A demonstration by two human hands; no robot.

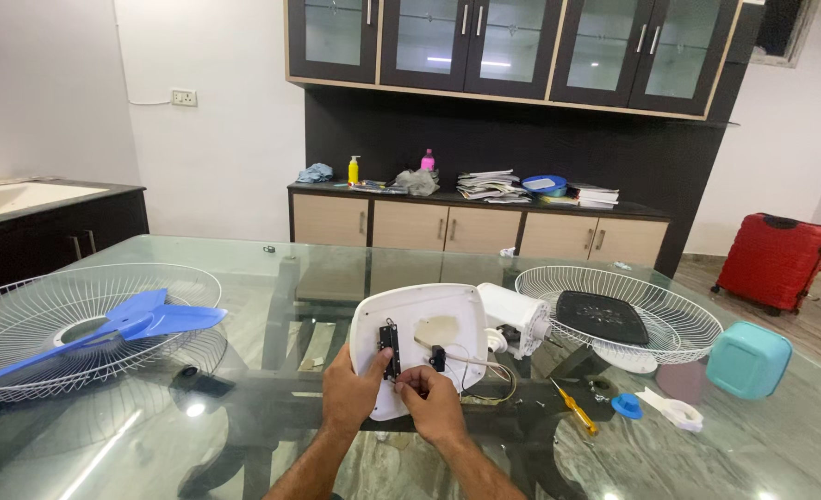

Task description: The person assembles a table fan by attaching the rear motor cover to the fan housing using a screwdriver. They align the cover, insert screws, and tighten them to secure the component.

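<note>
Light, rigid white fan base [429, 319] on glass tabletop [244, 407]: left hand [353, 389] clamps its near edge; right hand [434, 403] pinches its wiring; best held by rim.

A white fan base cover [424, 333], rounded and tilted up on edge on the glass table, shows its hollow inside, with a small black switch block [390, 349] and thin wires trailing to its right

home dining room | glass table [244, 268] | wall cabinets [512, 46] | red suitcase [773, 261]
</note>
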